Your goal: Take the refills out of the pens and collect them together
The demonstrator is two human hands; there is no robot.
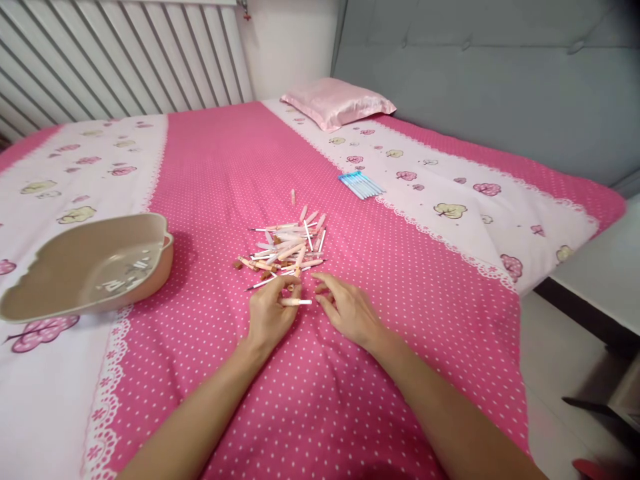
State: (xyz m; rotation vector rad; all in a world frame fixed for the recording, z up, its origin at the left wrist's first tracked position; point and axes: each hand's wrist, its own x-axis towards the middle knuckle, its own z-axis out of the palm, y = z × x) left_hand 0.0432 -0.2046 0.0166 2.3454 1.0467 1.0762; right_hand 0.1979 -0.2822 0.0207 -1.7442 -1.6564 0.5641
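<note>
A loose pile of small pink and white pen-like sticks (287, 250) lies on the pink polka-dot bedsheet (240, 173). Just in front of the pile, my left hand (273, 310) pinches one pale pink stick (296, 302) that points to the right. My right hand (345, 307) rests beside it, fingers spread over the sheet, fingertips close to the stick's white end and holding nothing. One single stick (293, 196) lies apart, behind the pile.
A beige plastic basin (90, 267) with a few small pieces inside sits on the bed at the left. A bundle of blue sticks (361, 183) lies further right. A pink pillow (337, 100) lies against the grey headboard. The bed's edge and the floor are at the right.
</note>
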